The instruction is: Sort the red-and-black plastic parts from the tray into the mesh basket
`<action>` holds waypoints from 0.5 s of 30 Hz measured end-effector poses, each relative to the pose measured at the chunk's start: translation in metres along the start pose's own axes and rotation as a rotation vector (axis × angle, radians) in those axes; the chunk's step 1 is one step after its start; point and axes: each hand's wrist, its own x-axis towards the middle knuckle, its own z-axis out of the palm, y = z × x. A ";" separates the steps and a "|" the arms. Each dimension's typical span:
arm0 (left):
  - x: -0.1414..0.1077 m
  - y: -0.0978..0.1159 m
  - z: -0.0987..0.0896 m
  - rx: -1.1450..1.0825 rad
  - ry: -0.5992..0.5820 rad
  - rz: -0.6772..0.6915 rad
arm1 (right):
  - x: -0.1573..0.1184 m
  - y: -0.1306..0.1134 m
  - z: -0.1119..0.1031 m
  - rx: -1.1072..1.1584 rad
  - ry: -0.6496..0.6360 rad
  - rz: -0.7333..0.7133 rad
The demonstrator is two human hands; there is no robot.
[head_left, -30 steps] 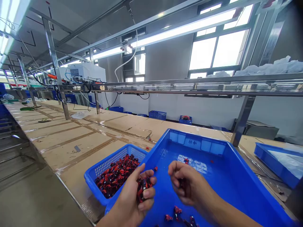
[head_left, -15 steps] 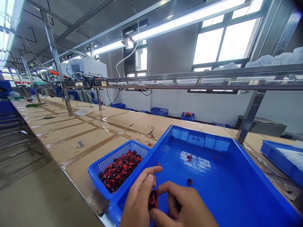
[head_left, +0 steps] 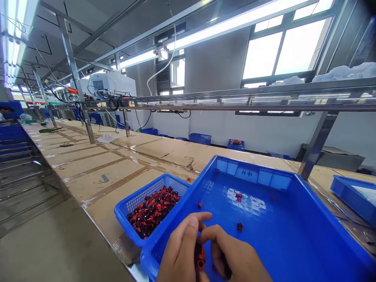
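Observation:
A small red and black plastic part (head_left: 200, 256) sits between my two hands, over the near end of a large blue tray (head_left: 264, 243). My left hand (head_left: 183, 248) is closed around the part from the left. From the right, my right hand (head_left: 232, 252) has its fingers curled against the part, its index fingertip near my left fingers. Something dark shows under my right fingers, too hidden to name. Inside the tray lie several loose pieces like it, one small red and black piece (head_left: 240, 226) just beyond my right hand.
Left of the tray, a blue perforated basket (head_left: 125, 215) holds a heap of red and black pieces (head_left: 155, 209). Both stand on a cardboard-covered table (head_left: 96, 168). A metal post (head_left: 319, 145) rises behind the tray, with another blue tray (head_left: 352, 199) at the right.
The part between my hands has turned and sits slightly lower in my fingers. The whole view has shifted a little, so things appear further right.

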 end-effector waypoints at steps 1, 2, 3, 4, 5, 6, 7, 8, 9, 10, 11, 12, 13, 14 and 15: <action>0.000 -0.001 -0.001 -0.001 -0.020 0.024 | 0.000 0.001 0.000 0.015 -0.012 0.010; 0.000 -0.002 -0.002 -0.005 -0.043 0.045 | 0.000 0.002 0.000 0.031 -0.021 0.015; 0.001 -0.003 -0.003 -0.011 -0.063 0.057 | 0.000 0.003 0.000 0.042 -0.022 0.014; 0.002 -0.003 -0.004 -0.019 -0.076 0.061 | 0.000 0.004 -0.001 0.049 -0.016 0.007; 0.003 -0.003 -0.005 -0.034 -0.088 0.057 | 0.000 0.005 -0.001 0.051 -0.006 -0.008; 0.005 -0.003 -0.006 -0.056 -0.103 0.050 | 0.000 0.007 -0.001 0.050 0.009 -0.029; 0.007 -0.002 -0.006 -0.082 -0.122 0.038 | 0.001 0.008 -0.002 0.045 0.028 -0.058; 0.009 -0.002 -0.006 -0.108 -0.145 0.019 | 0.001 0.009 -0.004 0.040 0.052 -0.088; 0.011 -0.001 -0.006 -0.135 -0.167 -0.012 | 0.001 0.010 -0.005 0.033 0.078 -0.116; 0.012 -0.001 -0.005 -0.161 -0.185 -0.047 | 0.001 0.010 -0.007 0.023 0.106 -0.139; 0.014 -0.001 -0.005 -0.188 -0.197 -0.083 | 0.002 0.010 -0.010 0.006 0.142 -0.154; 0.015 -0.001 -0.004 -0.214 -0.205 -0.114 | 0.002 0.009 -0.012 -0.016 0.181 -0.162; 0.016 -0.001 -0.003 -0.239 -0.212 -0.136 | 0.002 0.008 -0.014 -0.040 0.223 -0.163; 0.017 -0.001 -0.003 -0.264 -0.222 -0.153 | 0.003 0.006 -0.016 -0.063 0.263 -0.163; 0.018 0.000 -0.003 -0.291 -0.234 -0.172 | 0.003 0.004 -0.018 -0.081 0.299 -0.162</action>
